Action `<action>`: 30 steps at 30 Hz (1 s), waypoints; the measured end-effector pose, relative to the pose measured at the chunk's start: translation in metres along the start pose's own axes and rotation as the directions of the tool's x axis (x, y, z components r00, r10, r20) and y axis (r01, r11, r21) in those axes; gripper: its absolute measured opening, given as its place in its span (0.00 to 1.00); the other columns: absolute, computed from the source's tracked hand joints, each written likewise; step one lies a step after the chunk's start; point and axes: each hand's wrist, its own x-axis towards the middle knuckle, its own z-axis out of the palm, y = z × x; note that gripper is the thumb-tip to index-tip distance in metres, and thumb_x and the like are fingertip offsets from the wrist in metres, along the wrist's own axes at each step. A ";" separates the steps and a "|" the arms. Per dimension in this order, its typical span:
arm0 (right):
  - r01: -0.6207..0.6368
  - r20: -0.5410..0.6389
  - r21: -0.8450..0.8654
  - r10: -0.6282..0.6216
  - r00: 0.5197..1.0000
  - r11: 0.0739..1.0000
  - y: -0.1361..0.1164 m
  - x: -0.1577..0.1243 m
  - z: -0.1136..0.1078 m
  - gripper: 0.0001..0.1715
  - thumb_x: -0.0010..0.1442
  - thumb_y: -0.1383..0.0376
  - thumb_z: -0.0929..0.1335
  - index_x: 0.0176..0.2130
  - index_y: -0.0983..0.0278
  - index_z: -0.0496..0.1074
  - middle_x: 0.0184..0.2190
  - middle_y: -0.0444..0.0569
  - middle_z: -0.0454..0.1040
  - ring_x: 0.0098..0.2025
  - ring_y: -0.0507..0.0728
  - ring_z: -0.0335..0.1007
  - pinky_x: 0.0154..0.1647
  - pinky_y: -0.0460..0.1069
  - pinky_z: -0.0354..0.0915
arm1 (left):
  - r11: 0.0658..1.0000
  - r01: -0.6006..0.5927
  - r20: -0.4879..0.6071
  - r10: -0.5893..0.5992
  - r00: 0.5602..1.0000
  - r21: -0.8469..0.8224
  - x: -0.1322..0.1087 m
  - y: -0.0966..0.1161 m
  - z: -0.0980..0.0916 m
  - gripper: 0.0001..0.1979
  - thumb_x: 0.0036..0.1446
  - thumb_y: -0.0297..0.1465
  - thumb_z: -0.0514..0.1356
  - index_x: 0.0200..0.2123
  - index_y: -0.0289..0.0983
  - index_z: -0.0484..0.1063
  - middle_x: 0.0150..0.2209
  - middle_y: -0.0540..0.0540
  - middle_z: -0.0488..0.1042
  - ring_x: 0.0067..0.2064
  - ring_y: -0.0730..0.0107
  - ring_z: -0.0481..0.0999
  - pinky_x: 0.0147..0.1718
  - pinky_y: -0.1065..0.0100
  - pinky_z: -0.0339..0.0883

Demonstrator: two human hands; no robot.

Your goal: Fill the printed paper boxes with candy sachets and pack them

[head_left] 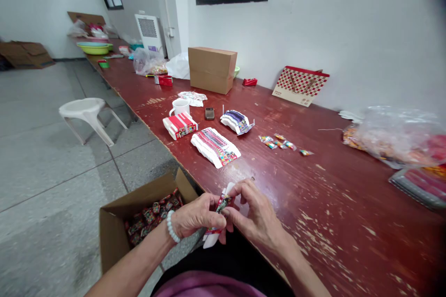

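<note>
My left hand (197, 218) and my right hand (252, 211) meet at the near edge of the long red-brown table (313, 185). Both pinch a small printed paper packet (223, 204), red and white with colourful print, held upright between the fingertips. A white bead bracelet sits on my left wrist. Just left of my hands, below the table edge, stands an open cardboard box (114, 232) filled with several small red packets.
On the table lie a fanned stack of flat packets (216, 146), a red-striped stack (180, 125), a third stack (237, 121), a white mug (180, 106), loose candies (278, 143), a brown carton (212, 68), plastic bags (393, 137). A white stool (87, 111) stands on the floor.
</note>
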 end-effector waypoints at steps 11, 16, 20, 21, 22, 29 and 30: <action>-0.276 0.367 0.293 0.159 0.917 0.915 -0.001 0.000 -0.012 0.12 0.54 0.73 0.67 0.38 0.61 0.64 0.26 0.37 0.69 0.20 0.45 0.55 0.20 0.42 0.50 | 0.987 0.136 0.036 -0.140 0.990 0.083 -0.002 0.001 -0.004 0.16 0.42 0.38 0.70 0.31 0.32 0.77 0.24 0.47 0.74 0.22 0.71 0.73 0.23 0.72 0.62; -0.352 0.456 0.500 0.105 0.884 0.791 0.002 -0.004 -0.007 0.19 0.55 0.73 0.65 0.44 0.60 0.56 0.34 0.41 0.70 0.26 0.47 0.64 0.24 0.42 0.57 | 0.987 0.152 0.034 -0.153 0.988 0.049 0.002 -0.001 -0.004 0.15 0.43 0.37 0.69 0.32 0.32 0.76 0.25 0.47 0.75 0.22 0.72 0.75 0.21 0.74 0.66; -0.252 0.301 0.244 0.174 0.938 0.937 0.003 -0.012 -0.002 0.28 0.57 0.72 0.66 0.55 0.58 0.56 0.35 0.43 0.70 0.29 0.51 0.67 0.28 0.45 0.59 | 0.991 0.125 -0.074 -0.121 0.990 0.048 0.004 0.006 -0.006 0.19 0.44 0.37 0.71 0.37 0.33 0.73 0.25 0.49 0.75 0.19 0.75 0.72 0.19 0.74 0.67; -0.216 0.251 0.171 0.170 0.953 0.961 0.004 -0.013 0.000 0.29 0.58 0.71 0.67 0.56 0.58 0.57 0.34 0.44 0.70 0.29 0.52 0.66 0.29 0.46 0.60 | 0.991 0.119 -0.101 -0.112 0.988 0.058 0.004 0.009 -0.005 0.19 0.44 0.37 0.71 0.37 0.33 0.72 0.25 0.49 0.74 0.19 0.75 0.72 0.19 0.74 0.68; -0.184 0.198 0.120 0.158 0.967 0.976 0.005 -0.015 0.001 0.29 0.58 0.70 0.67 0.57 0.58 0.59 0.34 0.44 0.70 0.29 0.52 0.66 0.30 0.47 0.60 | 0.992 0.110 -0.125 -0.101 0.987 0.068 0.004 0.011 -0.005 0.19 0.44 0.38 0.71 0.36 0.33 0.72 0.24 0.50 0.74 0.19 0.75 0.71 0.18 0.74 0.68; -0.318 0.007 0.476 0.358 0.934 0.820 0.019 -0.012 0.019 0.26 0.60 0.58 0.69 0.56 0.61 0.66 0.28 0.42 0.70 0.26 0.53 0.65 0.28 0.48 0.63 | 0.995 0.054 -0.200 -0.035 0.979 0.086 0.006 0.007 0.006 0.19 0.49 0.40 0.69 0.38 0.31 0.73 0.30 0.44 0.77 0.25 0.70 0.78 0.24 0.73 0.70; -0.354 0.089 0.609 0.382 0.920 0.710 0.020 -0.011 0.023 0.27 0.60 0.56 0.69 0.56 0.61 0.66 0.29 0.43 0.72 0.26 0.53 0.67 0.28 0.48 0.64 | 0.998 0.043 -0.205 -0.031 0.978 0.054 0.007 0.003 0.007 0.21 0.49 0.41 0.69 0.39 0.32 0.72 0.31 0.43 0.77 0.25 0.70 0.78 0.24 0.72 0.70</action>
